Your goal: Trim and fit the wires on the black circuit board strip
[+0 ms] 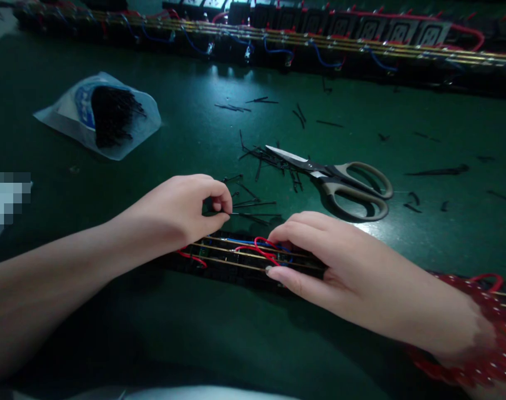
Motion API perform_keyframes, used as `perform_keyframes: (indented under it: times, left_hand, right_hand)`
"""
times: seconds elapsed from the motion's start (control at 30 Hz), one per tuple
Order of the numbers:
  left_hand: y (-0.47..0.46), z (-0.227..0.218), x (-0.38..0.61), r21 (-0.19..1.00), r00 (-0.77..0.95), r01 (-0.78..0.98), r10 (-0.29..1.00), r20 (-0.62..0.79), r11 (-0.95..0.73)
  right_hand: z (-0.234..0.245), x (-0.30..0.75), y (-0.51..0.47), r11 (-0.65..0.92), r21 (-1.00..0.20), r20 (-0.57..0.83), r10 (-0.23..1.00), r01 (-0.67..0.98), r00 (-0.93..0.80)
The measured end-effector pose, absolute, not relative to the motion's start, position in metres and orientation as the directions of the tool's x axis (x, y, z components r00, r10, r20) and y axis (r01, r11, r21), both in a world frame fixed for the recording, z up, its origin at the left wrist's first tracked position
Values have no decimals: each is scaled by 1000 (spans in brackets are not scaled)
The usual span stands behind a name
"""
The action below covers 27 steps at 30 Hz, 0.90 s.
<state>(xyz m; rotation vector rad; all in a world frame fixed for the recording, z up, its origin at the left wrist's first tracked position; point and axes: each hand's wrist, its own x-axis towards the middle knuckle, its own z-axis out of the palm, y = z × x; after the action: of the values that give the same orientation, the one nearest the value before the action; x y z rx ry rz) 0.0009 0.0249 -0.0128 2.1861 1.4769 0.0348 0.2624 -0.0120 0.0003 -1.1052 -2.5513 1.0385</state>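
My left hand (194, 208) is closed in a pinch just above the near wired strip. A thin black cable tie (256, 215) runs rightward from its fingertips. My right hand (331, 266) grips the near wired strip (219, 258), thumb on the near side and fingers on the far side. This strip is dark, with brass-coloured rails, and a looped red wire (259, 240) and a blue wire lie by the right fingertips. Part of the strip is hidden under both hands. Several loose cable ties (248, 191) lie just beyond my left hand.
Scissors (319, 173) with grey-black handles lie slightly open beyond my right hand. A clear bag (146, 130) holds black cable ties at the left. Cut black pieces (273, 158) are scattered over the green table (186, 328). Another long wired strip (302, 50) spans the back.
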Motion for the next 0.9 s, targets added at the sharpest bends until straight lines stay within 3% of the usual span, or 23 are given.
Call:
perform_keyframes:
  times: [0.17, 0.3, 0.43, 0.5, 0.57, 0.77, 0.9]
  left_hand:
    - [25, -12, 2, 421, 438, 847, 874, -210, -324]
    - [22, -11, -1, 427, 523, 785, 849, -69, -449]
    - [3, -4, -1, 315, 632, 681, 747, 204, -662]
    - [-9, -1, 1, 187, 692, 582, 603, 397, -791]
    - [-19, 0, 5, 148, 718, 507, 511, 472, -849]
    - [-20, -8, 10, 233, 739, 376, 442, 508, -897]
    - [-19, -10, 9, 263, 747, 343, 431, 506, -902]
  right_hand:
    - [-1, 265, -12, 498, -653, -93, 695, 570, -713]
    - [-3, 266, -13, 513, -652, -69, 693, 558, -718]
    - [-4, 266, -13, 517, -660, -48, 694, 544, -718]
    - [-4, 265, -13, 505, -672, -48, 700, 542, -713]
    - [-3, 265, -13, 497, -685, -38, 705, 532, -708]
    - [1, 261, -20, 597, -671, 168, 701, 441, -693]
    - [3, 253, -29, 559, -680, 219, 772, 474, -596]
